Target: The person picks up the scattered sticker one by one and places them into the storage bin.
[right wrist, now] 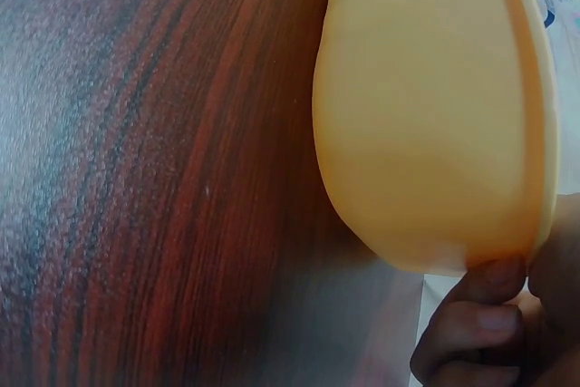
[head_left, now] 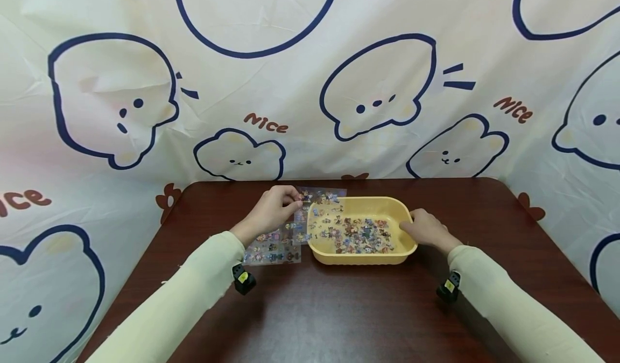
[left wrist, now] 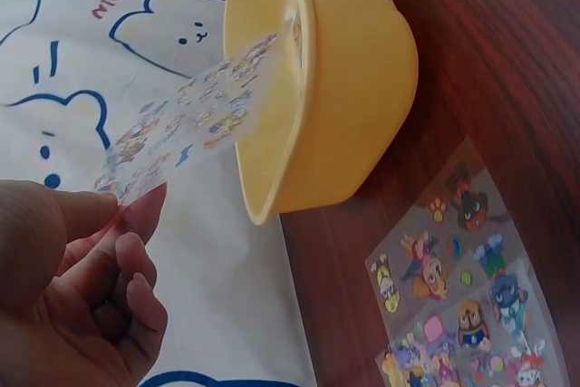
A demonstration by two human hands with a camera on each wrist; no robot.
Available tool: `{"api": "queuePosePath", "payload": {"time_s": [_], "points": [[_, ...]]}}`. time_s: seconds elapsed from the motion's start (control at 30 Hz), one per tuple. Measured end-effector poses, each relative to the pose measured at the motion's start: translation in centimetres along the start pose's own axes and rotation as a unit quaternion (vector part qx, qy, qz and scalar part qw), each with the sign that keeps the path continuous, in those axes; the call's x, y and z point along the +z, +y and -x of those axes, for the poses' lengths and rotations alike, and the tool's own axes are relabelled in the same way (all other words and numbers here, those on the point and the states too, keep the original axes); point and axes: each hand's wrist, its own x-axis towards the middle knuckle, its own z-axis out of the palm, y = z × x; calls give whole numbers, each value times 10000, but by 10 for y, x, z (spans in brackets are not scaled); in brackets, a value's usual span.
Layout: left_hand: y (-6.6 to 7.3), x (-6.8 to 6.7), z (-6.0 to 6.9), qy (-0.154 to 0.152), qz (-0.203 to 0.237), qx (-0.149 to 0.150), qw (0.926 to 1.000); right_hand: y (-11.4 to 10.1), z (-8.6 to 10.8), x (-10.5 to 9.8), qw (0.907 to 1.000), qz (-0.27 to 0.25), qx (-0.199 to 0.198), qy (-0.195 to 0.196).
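A clear sticker sheet (head_left: 302,223) (left wrist: 195,120) with small cartoon figures is pinched at its edge between the left thumb and fingers; the left hand (head_left: 273,209) (left wrist: 86,278) is left of the yellow basin (head_left: 360,259) (left wrist: 358,88). Part of that sheet reaches over the basin's left rim. Many small cartoon pictures (head_left: 365,236) show inside the basin. The right hand (head_left: 428,228) (right wrist: 489,324) grips the basin's right rim, its thumb on the inner side and fingers on the outside, as the right wrist view also shows with the yellow wall (right wrist: 426,115).
More clear sticker sheets (head_left: 273,250) (left wrist: 462,296) lie on the dark red-brown table (head_left: 339,309), left of the basin. A pale cloth (head_left: 310,83) with blue line drawings hangs behind the table and at both sides.
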Motion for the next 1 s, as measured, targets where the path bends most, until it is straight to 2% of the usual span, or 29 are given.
{"api": "queuePosePath", "payload": {"time_s": [0.23, 1.0], "points": [[4, 7, -2, -61, 15, -19, 10000, 1, 0, 1, 10000, -19, 32, 6], [9, 28, -10, 56, 239, -61, 9997, -1, 1, 0, 9999, -27, 100, -13]]}}
